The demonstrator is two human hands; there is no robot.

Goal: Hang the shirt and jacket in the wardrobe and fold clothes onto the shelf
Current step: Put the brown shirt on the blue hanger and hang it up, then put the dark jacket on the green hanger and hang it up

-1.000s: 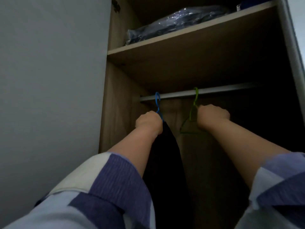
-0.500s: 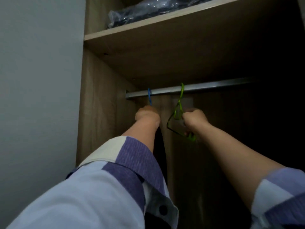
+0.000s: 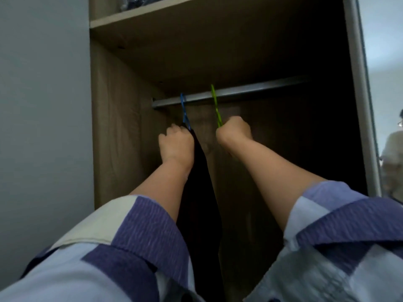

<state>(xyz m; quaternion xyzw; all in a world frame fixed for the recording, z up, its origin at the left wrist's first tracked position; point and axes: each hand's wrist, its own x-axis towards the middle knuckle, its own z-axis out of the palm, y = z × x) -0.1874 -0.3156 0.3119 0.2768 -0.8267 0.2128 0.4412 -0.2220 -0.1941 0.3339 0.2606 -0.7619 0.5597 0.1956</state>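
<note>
Inside the open wardrobe a metal rail (image 3: pixel 250 91) runs under the wooden shelf (image 3: pixel 139 15). A blue hanger (image 3: pixel 184 112) hooks over the rail at its left end, and a black garment (image 3: pixel 200 182) hangs down from it. My left hand (image 3: pixel 176 142) grips that hanger's top, just under the hook. A green hanger (image 3: pixel 216 105) hooks over the rail to the right. My right hand (image 3: pixel 234 132) is closed round its neck; the hanger's lower part is hidden behind the hand.
The wardrobe's left side panel (image 3: pixel 113 127) stands close to my left hand. A bagged dark bundle (image 3: pixel 144 0) lies on the shelf above. A grey wall (image 3: pixel 43 105) is to the left. A person (image 3: pixel 392 160) stands at the far right.
My right hand has turned the green hanger edge-on, so its triangle no longer shows. The view has tilted down and right. My left hand stays on the blue hanger.
</note>
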